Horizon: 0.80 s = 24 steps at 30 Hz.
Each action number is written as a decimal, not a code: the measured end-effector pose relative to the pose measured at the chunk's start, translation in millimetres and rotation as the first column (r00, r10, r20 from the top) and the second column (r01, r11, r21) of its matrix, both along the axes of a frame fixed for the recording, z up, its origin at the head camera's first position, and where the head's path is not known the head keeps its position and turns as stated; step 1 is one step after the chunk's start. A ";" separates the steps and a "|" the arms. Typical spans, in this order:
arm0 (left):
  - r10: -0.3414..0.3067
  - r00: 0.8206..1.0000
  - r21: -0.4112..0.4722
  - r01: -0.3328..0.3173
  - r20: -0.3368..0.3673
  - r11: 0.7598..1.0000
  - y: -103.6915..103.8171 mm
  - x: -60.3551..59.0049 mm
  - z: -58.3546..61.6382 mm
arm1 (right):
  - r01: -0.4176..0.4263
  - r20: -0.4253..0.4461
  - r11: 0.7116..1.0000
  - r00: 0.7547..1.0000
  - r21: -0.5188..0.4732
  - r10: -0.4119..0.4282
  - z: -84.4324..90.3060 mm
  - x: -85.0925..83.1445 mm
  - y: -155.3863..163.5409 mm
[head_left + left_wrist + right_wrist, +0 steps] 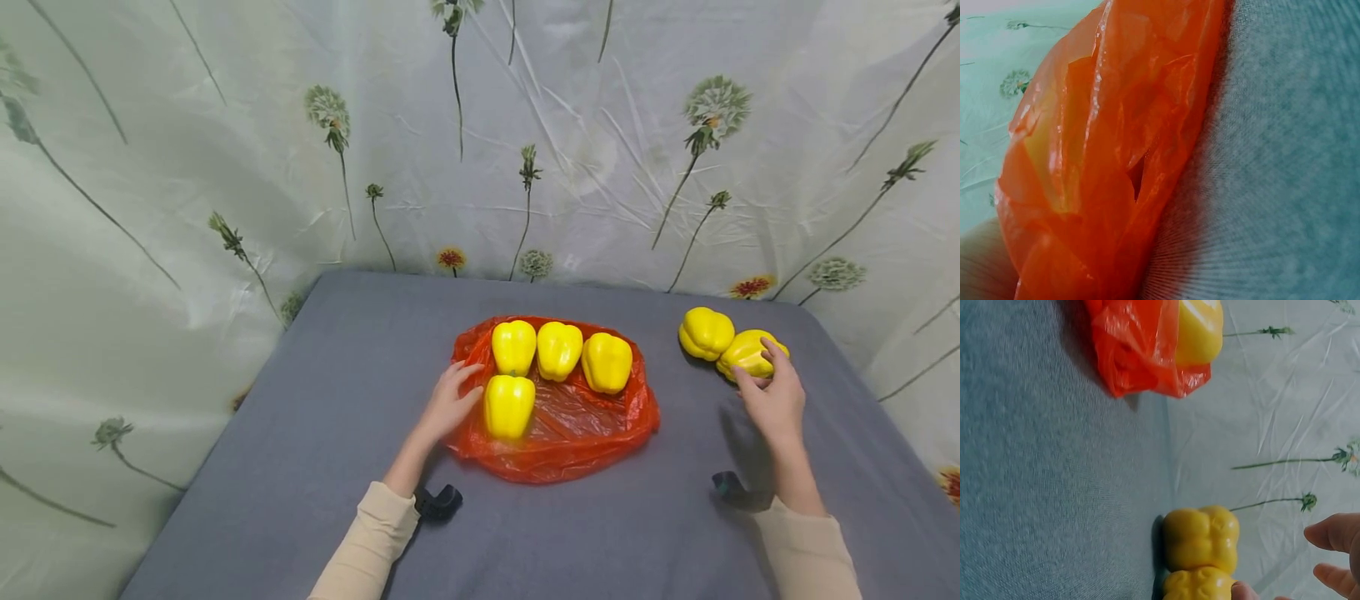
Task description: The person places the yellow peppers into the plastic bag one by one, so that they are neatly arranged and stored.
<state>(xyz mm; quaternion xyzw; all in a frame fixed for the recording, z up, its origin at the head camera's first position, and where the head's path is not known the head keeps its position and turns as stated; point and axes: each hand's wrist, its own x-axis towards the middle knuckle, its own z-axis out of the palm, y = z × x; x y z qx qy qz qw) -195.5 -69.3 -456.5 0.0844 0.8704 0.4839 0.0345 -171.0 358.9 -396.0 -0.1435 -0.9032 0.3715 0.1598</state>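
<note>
Grip, right hand: right hand (776, 398) curled over the near pepper (750, 353), thumb on its near-left flank and fingers over its top; whether the pepper was lifted or only touched could not be told.
Grip, left hand: left hand (450, 400) lay with fingers straight and loose on the left rim of the orange bag (577, 433), holding nothing, fingertips just beside the front pepper (509, 405).
Near pepper, place: on the grey worktop (315, 433) at the far right, well apart from the bag, touching the second loose pepper (705, 332) that lay just beyond and to its left.
Long axis: near pepper lay on its side, its length running left-to-right and slightly away from the person; the right-wrist view showed the pair (1200, 540) end to end.
Direction from grip: pepper sat straight ahead of the right palm, under the fingers.
Bag from the pepper: to the left and slightly nearer the person, spread flat with three peppers (558, 350) in a back row.
Nearer hand: right, by far; the left hand rested at the far side of the bag.
Left-wrist view: only crumpled orange plastic (1110, 156) against the cloth.
</note>
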 end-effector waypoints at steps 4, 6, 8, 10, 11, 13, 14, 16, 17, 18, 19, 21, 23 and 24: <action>-0.002 1.000 -0.001 0.002 0.001 1.000 0.3 -0.8 -1.0 | 0.066 0.015 0.998 0.998 -0.024 -0.066 -3.0 -4.8 6.4; -0.002 1.000 -0.005 0.002 0.001 1.000 0.3 -1.1 -1.9 | 0.098 0.044 0.995 0.994 -0.017 -0.098 -4.0 -7.8 10.1; 0.002 1.000 -0.011 -0.002 0.007 1.000 0.1 -1.4 -3.2 | 0.122 0.081 0.992 0.990 -0.032 -0.119 -4.6 -11.7 14.2; 0.004 1.000 -0.012 -0.004 0.009 1.000 -0.1 -1.7 -3.7 | 0.138 0.137 0.989 0.982 -0.047 -0.130 -5.1 -15.8 17.7; 0.005 1.000 -0.014 -0.004 0.008 1.000 -0.2 -1.8 -3.9 | 0.142 0.169 0.988 0.977 -0.063 -0.130 -5.4 -17.7 19.2; 0.005 1.000 -0.015 -0.004 0.008 1.000 -0.1 -1.8 -3.7 | 0.147 0.231 0.985 0.965 -0.094 -0.122 -6.1 -21.5 22.9; 0.002 1.000 -0.015 -0.002 0.004 1.000 0.0 -1.6 -3.5 | 0.147 0.260 0.984 0.958 -0.098 -0.118 -6.8 -23.0 24.7; -0.001 1.000 -0.013 0.001 0.003 1.000 0.1 -0.9 -2.4 | 0.146 0.304 0.984 0.946 -0.100 -0.110 -8.2 -26.1 27.7; -0.003 1.000 -0.012 0.003 0.000 1.000 0.2 -0.5 -1.9 | 0.143 0.319 0.985 0.942 -0.101 -0.104 -9.1 -27.4 29.2; -0.004 1.000 -0.011 0.004 0.000 1.000 0.3 0.0 -1.2 | 0.142 0.327 0.985 0.940 -0.102 -0.102 -10.2 -28.8 30.3; -0.006 1.000 -0.011 0.006 -0.001 1.000 0.4 0.6 -0.7 | 0.141 0.333 0.985 0.938 -0.102 -0.100 -11.5 -30.2 31.2; -0.004 1.000 -0.007 0.004 0.004 1.000 0.6 1.5 0.6 | 0.140 0.343 0.985 0.934 -0.101 -0.098 -14.4 -32.9 32.5; -0.004 1.000 -0.005 0.004 0.005 1.000 0.8 2.1 1.7 | 0.139 0.351 0.984 0.932 -0.110 -0.092 -17.3 -35.0 33.4; -0.005 1.000 -0.006 0.005 0.006 1.000 0.8 2.2 2.1 | 0.140 0.353 0.984 0.931 -0.114 -0.092 -18.8 -35.8 33.4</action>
